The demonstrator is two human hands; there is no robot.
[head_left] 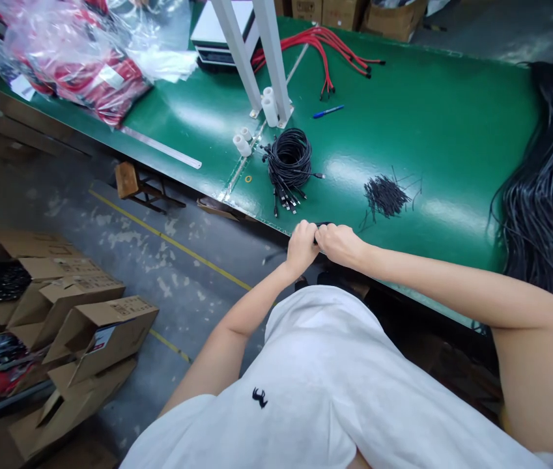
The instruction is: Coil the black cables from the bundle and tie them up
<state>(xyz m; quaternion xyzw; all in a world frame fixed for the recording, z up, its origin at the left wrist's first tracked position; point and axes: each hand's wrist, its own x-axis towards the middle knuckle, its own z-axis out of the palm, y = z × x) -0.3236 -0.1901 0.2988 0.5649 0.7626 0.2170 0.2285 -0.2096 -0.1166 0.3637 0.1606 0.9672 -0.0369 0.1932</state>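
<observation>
And here you are at the near edge of the green table (442, 130), your left hand (302, 247) and right hand (340, 245) meeting knuckle to knuckle; both sets of fingers curl in close around what looks like black cable (322, 224), mostly hidden in your grip; how hard you squeeze, I cannot tell!

Watch that edge; a loosened grip right there could well drop the cable to the floor; the coil of black cables (296, 148) sits near at eleven o'clock, its plugs splayed towards you, and a loose end could snag if your left hand swings up; at two o'clock, the pile of thin black ties (386, 197) might scatter under a sweep of your right forearm; at three o'clock, the heap of long black cables (533, 208) runs down behind your right arm, so a careless elbow could drag strands along.

Further out, a blue pen (328, 111) lies at twelve, red cables (349, 55) beyond it; at eleven, the white posts (272, 58) stand in the way of a long reach, white spools (241, 144) by their feet; a ruler (163, 148) lies out at ten!
</observation>
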